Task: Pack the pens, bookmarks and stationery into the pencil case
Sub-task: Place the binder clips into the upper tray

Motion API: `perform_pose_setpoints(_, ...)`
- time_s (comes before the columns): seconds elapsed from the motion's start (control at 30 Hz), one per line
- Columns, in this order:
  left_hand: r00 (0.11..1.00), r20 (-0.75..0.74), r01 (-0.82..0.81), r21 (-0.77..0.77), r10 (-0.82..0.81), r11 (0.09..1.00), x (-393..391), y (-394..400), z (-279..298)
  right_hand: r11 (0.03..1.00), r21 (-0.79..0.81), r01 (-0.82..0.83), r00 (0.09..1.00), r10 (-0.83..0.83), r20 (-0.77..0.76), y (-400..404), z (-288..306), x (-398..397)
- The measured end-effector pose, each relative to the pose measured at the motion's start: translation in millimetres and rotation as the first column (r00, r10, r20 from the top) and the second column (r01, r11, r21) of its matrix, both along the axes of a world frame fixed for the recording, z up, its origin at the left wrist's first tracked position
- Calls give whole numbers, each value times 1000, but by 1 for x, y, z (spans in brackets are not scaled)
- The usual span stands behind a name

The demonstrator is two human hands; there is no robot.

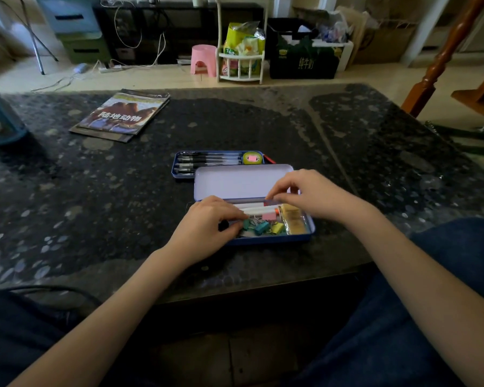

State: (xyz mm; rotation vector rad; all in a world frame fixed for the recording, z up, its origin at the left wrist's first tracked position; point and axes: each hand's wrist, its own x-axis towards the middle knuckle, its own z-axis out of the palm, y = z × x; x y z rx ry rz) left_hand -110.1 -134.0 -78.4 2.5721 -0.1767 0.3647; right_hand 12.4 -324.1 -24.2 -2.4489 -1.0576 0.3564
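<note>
— Nearest the lens?
— Dark-trousered knees, cut off at the bottom edge. Bare forearms are seen reaching onto the dark speckled stone table point(263, 129).

— Anything obscured?
— The left end of the open blue metal pencil case point(299, 238) is covered by the left hand point(207, 229). Its fingers are curled; a green binder clip point(247, 224) is pinched at the fingertips. The right hand point(308, 195) is curled over the back edge, a thin purple strip point(271, 203) pinched; what it is cannot be told.

— Contents?
— White pens point(259, 210), a pink clip point(268, 217), teal and yellow clips point(277, 227) and yellowish wrapped pieces point(294, 223) are held in the case. Its pale lilac lid point(235, 181) is laid back.

— Behind it?
— A blue tray point(176, 170) with black pens point(207, 160) and a yellow-green tape roll point(252, 158).

— Room?
— Magazines point(123, 115) are lying far left on the table; a pink plastic stool point(203, 60) is seen on the floor.
</note>
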Motion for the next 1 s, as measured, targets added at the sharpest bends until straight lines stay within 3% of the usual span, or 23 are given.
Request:
perform_pose_setpoints(0.27, 984, -135, 129, 123, -113, 984, 0, -8, 0, 978, -158, -132, 988, 117, -104, 5, -7, -9)
perform_pose_setpoints(0.47, 988, -97, 128, 108, -118, 986, -1, -8, -2, 962, -235, -141, 987, 118, -107, 4, -10, -3)
perform_pose_setpoints(0.77, 983, -123, 158, 172, -138, 972, -3, -12, -3, 980, -167, -107, 984, 81, -156, 1, -7, -2)
perform_pose_setpoints(1.0, 996, -48, 82, 38, -80, 996, -2, -9, 1, 983, -171, -67, 995, 53, -86, 4, -10, -3)
